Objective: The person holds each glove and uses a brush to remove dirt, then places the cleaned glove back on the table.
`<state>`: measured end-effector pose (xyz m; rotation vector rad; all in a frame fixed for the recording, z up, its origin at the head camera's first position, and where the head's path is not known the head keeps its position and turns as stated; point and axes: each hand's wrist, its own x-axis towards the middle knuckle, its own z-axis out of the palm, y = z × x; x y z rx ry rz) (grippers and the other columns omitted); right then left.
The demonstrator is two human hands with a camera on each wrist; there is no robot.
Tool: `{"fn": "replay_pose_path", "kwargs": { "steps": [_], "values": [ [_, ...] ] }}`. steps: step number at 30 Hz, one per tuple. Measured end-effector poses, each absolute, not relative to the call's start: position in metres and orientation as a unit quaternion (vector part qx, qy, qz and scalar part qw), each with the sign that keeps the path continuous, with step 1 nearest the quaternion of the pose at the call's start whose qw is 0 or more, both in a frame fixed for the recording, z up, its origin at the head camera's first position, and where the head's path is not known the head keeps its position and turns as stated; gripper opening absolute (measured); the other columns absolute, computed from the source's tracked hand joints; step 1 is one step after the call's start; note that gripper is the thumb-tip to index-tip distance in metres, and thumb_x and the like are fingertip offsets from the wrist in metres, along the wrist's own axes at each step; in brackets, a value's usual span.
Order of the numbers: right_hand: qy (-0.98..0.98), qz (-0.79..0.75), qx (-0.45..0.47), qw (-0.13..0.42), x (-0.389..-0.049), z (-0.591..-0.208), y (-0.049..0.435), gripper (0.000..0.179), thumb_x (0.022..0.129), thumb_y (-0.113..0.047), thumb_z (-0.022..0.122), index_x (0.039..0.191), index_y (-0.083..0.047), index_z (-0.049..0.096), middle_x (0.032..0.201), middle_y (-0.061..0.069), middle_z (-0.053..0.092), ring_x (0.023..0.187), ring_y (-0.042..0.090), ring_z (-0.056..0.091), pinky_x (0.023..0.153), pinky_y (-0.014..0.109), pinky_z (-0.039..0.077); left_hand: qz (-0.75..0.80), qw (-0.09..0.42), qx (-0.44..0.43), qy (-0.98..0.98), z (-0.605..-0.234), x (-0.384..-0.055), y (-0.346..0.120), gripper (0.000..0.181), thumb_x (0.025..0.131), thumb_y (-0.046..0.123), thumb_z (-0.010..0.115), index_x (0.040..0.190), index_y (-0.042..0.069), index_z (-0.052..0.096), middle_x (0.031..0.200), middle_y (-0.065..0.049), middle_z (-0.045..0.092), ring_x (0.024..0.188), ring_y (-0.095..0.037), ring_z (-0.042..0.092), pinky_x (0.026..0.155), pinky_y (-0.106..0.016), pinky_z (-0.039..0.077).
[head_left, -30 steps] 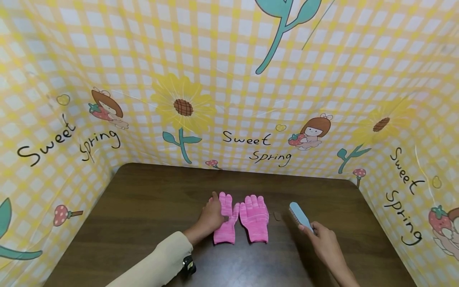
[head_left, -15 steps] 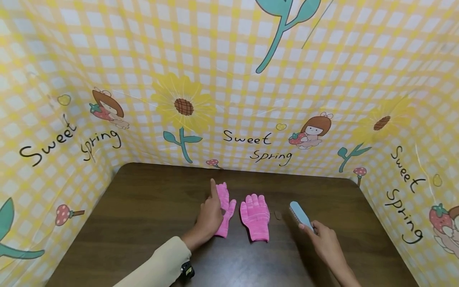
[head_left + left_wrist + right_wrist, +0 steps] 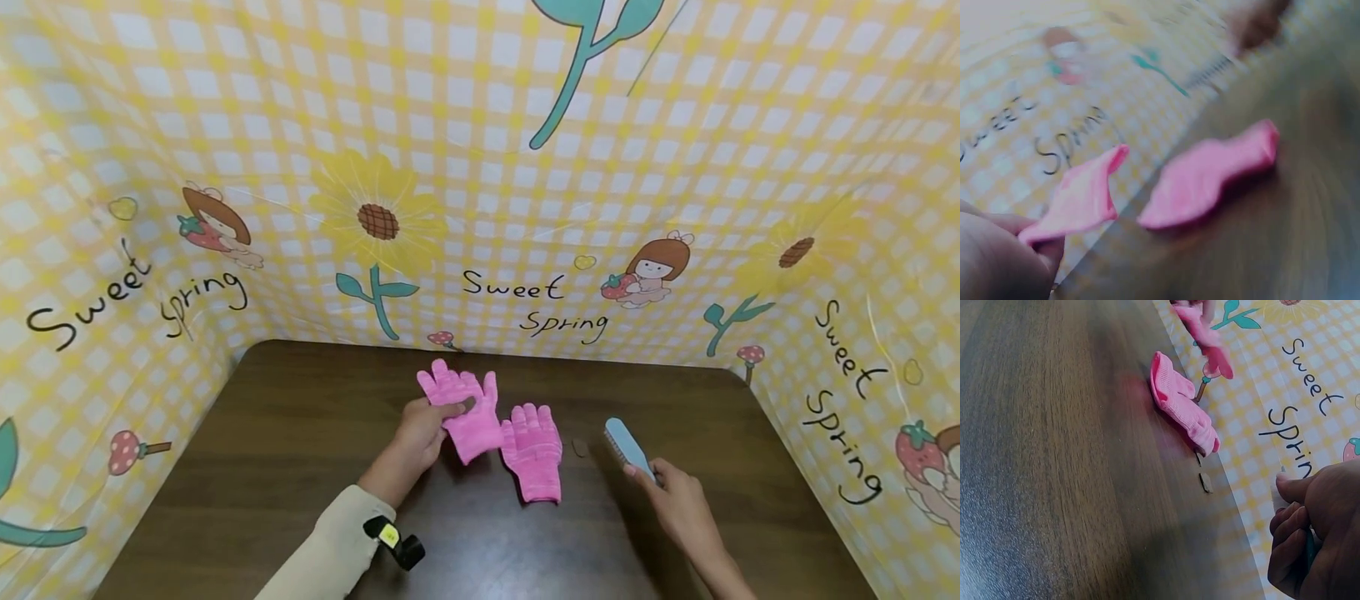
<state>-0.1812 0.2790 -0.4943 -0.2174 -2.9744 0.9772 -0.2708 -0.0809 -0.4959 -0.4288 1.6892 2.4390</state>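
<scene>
We log 1 pink glove (image 3: 476, 426) just lifted, left hand (image 3: 418, 429) pinching it; 2nd glove (image 3: 537, 454) stays put. Right hand (image 3: 681, 504) grips blue brush (image 3: 627, 443); glove work is 1-handed.

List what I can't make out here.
Brush, head view: lower end hidden by the right hand.
Left hand, head view: fingers mostly hidden under the held glove.
Left hand, right wrist view: cut off by top edge.
Small brown spot, head view: too small to identify.
</scene>
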Motion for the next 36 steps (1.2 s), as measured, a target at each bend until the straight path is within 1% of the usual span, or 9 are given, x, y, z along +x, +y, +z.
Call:
{"fn": "replay_pose_path", "kwargs": {
  "steps": [4, 11, 18, 24, 27, 29, 32, 34, 36],
  "values": [
    [-0.947, 0.314, -0.068, 0.003, -0.181, -0.493, 0.279, 0.043, 0.098, -0.05, 0.062, 0.094, -0.007, 0.062, 0.064, -0.004, 0.04, 0.054, 0.01, 0.039, 0.048, 0.023, 0.032, 0.896, 0.096, -0.131, 0.414, -0.493, -0.275, -0.074, 0.051, 0.094, -0.016, 0.049, 0.145, -0.016, 0.041, 0.131, -0.015, 0.062, 0.111, -0.015, 0.063, 0.092, -0.024, 0.057],
    [-0.944, 0.325, -0.058, 0.019, -0.182, -0.486, 0.274, 0.042, 0.099, -0.05, 0.062, 0.096, -0.007, 0.063, 0.065, -0.003, 0.043, 0.055, 0.01, 0.04, 0.049, 0.023, 0.034, 0.915, 0.134, -0.108, 0.366, -0.49, -0.273, -0.035, 0.041, 0.093, -0.019, 0.046, 0.135, -0.016, 0.046, 0.107, -0.005, 0.069, 0.103, -0.014, 0.065, 0.092, -0.026, 0.058],
    [-0.94, 0.332, -0.034, 0.063, -0.185, -0.465, 0.254, 0.041, 0.098, -0.046, 0.065, 0.102, -0.005, 0.068, 0.077, 0.004, 0.062, 0.058, 0.013, 0.045, 0.049, 0.024, 0.036, 0.889, 0.162, -0.082, 0.42, -0.489, -0.271, 0.011, 0.043, 0.092, -0.018, 0.051, 0.134, -0.017, 0.045, 0.117, -0.015, 0.063, 0.106, -0.02, 0.063, 0.103, -0.038, 0.055],
    [-0.945, 0.314, -0.009, 0.088, -0.185, -0.452, 0.233, 0.034, 0.096, -0.04, 0.068, 0.095, -0.006, 0.065, 0.066, -0.002, 0.046, 0.055, 0.01, 0.038, 0.048, 0.023, 0.032, 0.886, 0.18, -0.062, 0.423, -0.491, -0.263, 0.034, 0.042, 0.095, -0.012, 0.05, 0.136, -0.015, 0.043, 0.118, -0.012, 0.063, 0.114, -0.021, 0.06, 0.113, -0.044, 0.047],
    [-0.946, 0.309, -0.001, 0.094, -0.186, -0.45, 0.226, 0.031, 0.095, -0.038, 0.07, 0.091, -0.008, 0.064, 0.063, -0.005, 0.039, 0.054, 0.008, 0.034, 0.047, 0.022, 0.029, 0.899, 0.209, -0.044, 0.383, -0.488, -0.258, 0.039, 0.047, 0.098, -0.009, 0.046, 0.144, -0.01, 0.035, 0.135, -0.011, 0.056, 0.132, -0.023, 0.049, 0.123, -0.047, 0.035],
    [-0.947, 0.305, 0.002, 0.096, -0.186, -0.449, 0.223, 0.03, 0.095, -0.037, 0.071, 0.09, -0.008, 0.064, 0.063, -0.006, 0.037, 0.054, 0.007, 0.032, 0.048, 0.022, 0.028, 0.906, 0.242, -0.025, 0.346, -0.486, -0.257, 0.041, 0.051, 0.1, -0.005, 0.042, 0.149, -0.007, 0.029, 0.15, -0.014, 0.045, 0.145, -0.025, 0.036, 0.128, -0.046, 0.024],
    [-0.95, 0.298, 0.0, 0.093, -0.186, -0.449, 0.218, 0.03, 0.096, -0.037, 0.07, 0.09, -0.008, 0.064, 0.062, -0.007, 0.035, 0.054, 0.006, 0.031, 0.048, 0.021, 0.027, 0.91, 0.29, -0.002, 0.298, -0.483, -0.255, 0.043, 0.055, 0.099, -0.006, 0.036, 0.152, -0.006, 0.023, 0.161, -0.014, 0.028, 0.152, -0.023, 0.02, 0.131, -0.041, 0.014],
    [-0.952, 0.292, 0.0, 0.093, -0.186, -0.449, 0.216, 0.031, 0.096, -0.036, 0.07, 0.089, -0.007, 0.063, 0.062, -0.007, 0.035, 0.055, 0.007, 0.033, 0.048, 0.022, 0.028, 0.905, 0.304, 0.006, 0.297, -0.481, -0.254, 0.044, 0.054, 0.095, -0.009, 0.035, 0.149, -0.009, 0.027, 0.158, -0.014, 0.031, 0.148, -0.022, 0.024, 0.126, -0.035, 0.023],
    [-0.955, 0.282, 0.001, 0.097, -0.185, -0.449, 0.214, 0.031, 0.096, -0.037, 0.07, 0.09, -0.007, 0.063, 0.062, -0.006, 0.035, 0.055, 0.009, 0.036, 0.047, 0.022, 0.029, 0.901, 0.303, 0.004, 0.311, -0.48, -0.253, 0.046, 0.048, 0.092, -0.012, 0.036, 0.139, -0.009, 0.035, 0.144, -0.01, 0.04, 0.136, -0.02, 0.032, 0.113, -0.028, 0.034]
  ]
}}
